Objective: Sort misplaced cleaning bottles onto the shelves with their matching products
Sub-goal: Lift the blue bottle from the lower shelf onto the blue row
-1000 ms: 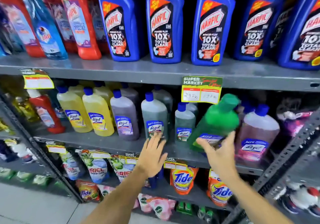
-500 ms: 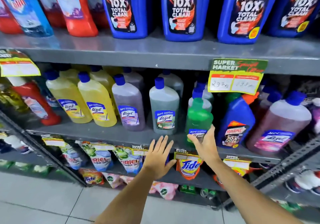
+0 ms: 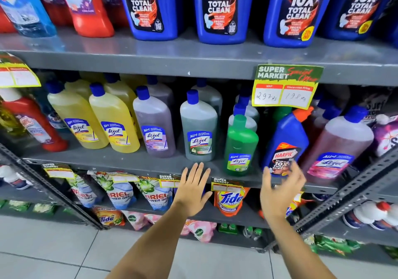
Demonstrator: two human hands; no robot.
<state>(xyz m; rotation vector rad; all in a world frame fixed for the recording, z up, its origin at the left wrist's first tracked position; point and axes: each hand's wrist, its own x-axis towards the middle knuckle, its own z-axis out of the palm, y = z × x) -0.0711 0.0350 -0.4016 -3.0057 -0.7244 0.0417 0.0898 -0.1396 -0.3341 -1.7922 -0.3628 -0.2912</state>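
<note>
A green Lizol bottle [image 3: 240,147] stands upright at the front of the middle shelf [image 3: 120,161], among grey, purple and yellow Lizol bottles. Right beside it stands a small blue Harpic bottle [image 3: 286,141] with an orange cap, between the green bottle and a pink Lizol bottle [image 3: 338,147]. My right hand [image 3: 280,190] is open just in front of the Harpic bottle's base, fingers spread and blurred, holding nothing. My left hand [image 3: 192,189] hovers open below the shelf edge, under a grey Lizol bottle [image 3: 199,132].
Large blue Harpic bottles [image 3: 217,9] line the top shelf, with red bottles [image 3: 88,7] to their left. A price tag [image 3: 285,87] hangs from the top shelf edge. Ariel and Tide pouches [image 3: 229,199] fill the lower shelf. A slanted metal rack [image 3: 353,190] stands at right.
My right hand set the green Lizol bottle upright on the middle shelf, let go and moved right toward the small Harpic bottle. The view moved closer and lower.
</note>
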